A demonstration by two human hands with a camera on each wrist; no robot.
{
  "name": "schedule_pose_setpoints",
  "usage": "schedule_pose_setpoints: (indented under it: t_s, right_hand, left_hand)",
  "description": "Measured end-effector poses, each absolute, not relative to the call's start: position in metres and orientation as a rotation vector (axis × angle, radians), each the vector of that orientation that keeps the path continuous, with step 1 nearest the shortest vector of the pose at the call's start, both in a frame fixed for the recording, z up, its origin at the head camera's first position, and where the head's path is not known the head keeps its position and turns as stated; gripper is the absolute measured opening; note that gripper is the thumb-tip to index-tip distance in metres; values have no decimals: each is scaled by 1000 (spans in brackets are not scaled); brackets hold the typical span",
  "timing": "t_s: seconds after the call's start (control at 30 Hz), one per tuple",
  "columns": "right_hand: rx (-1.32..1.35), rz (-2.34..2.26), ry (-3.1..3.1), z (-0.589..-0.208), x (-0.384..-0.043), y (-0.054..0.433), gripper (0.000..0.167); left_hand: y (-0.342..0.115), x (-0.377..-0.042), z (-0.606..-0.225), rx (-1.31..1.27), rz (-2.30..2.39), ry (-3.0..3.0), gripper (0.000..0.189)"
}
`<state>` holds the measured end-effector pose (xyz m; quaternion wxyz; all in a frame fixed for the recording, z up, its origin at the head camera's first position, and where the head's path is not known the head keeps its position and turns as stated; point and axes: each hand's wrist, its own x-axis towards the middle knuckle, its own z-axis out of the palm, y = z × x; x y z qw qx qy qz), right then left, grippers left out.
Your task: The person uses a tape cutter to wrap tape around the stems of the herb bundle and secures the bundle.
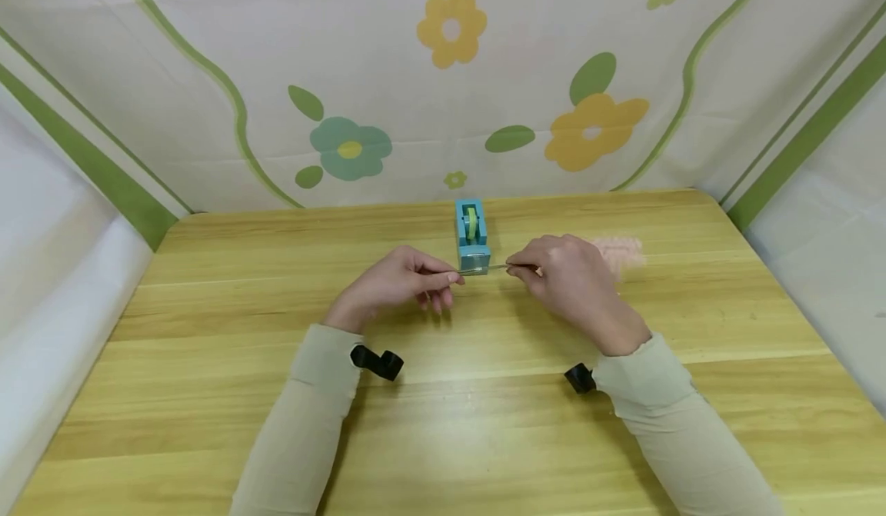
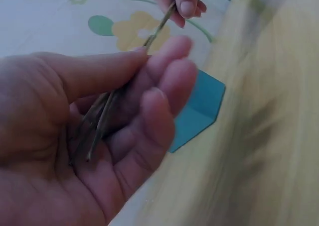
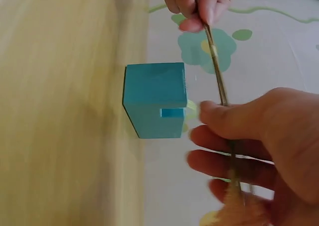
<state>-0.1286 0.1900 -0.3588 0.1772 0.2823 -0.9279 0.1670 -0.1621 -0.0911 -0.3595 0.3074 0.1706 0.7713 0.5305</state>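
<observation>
Between my two hands runs a small bundle of thin brown stems [image 3: 217, 69], held nearly level in front of the tape dispenser. My left hand [image 1: 401, 281] pinches one end between thumb and fingers, and loose stem ends lie across its palm in the left wrist view. Further along, my right hand [image 1: 573, 281] pinches the bundle. A pale pink feathery plume [image 1: 623, 253] trails out behind the right hand, blurred. The teal tape dispenser [image 1: 472, 243] stands just beyond the stems, its yellowish-green roll [image 1: 471, 224] upright in it. A lighter patch shows on the stems; I cannot tell whether it is tape.
The wooden table [image 1: 443, 424] spreads around both forearms. Behind it hangs a white cloth [image 1: 228, 24] with printed flowers, close to the dispenser's back. Black camera mounts [image 1: 377, 363] stick out from the sleeves.
</observation>
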Motion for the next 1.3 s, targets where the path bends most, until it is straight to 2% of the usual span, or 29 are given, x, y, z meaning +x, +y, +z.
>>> schedule_pose_setpoints:
  t_s: [0.17,0.3,0.4,0.67,1.03,1.3]
  right_hand:
    - [868,445,-2762,-352,-130,188,9]
    - [900,359,-2670,-352,-134,186,3]
    - [872,358,-2658,-351,-136,184,5]
    - [837,600,-2930,-344,-141,181,18]
    - [885,550,-2895,-345,-143,179,7]
    - [950,787,-3018,-342,-151,179,15]
  left_hand:
    - [-90,-158,-361,398,1423,2091,25]
    - [-88,-157,-358,461,1285,2163,32]
    - [-85,-157,-354,507,1245,2189,36]
    - [-83,-159,-352,496,1335,2234,25]
    - [-82,-163,-350,581,1195,2311,29]
    - [-84,-166,-352,533,1259,2363,21]
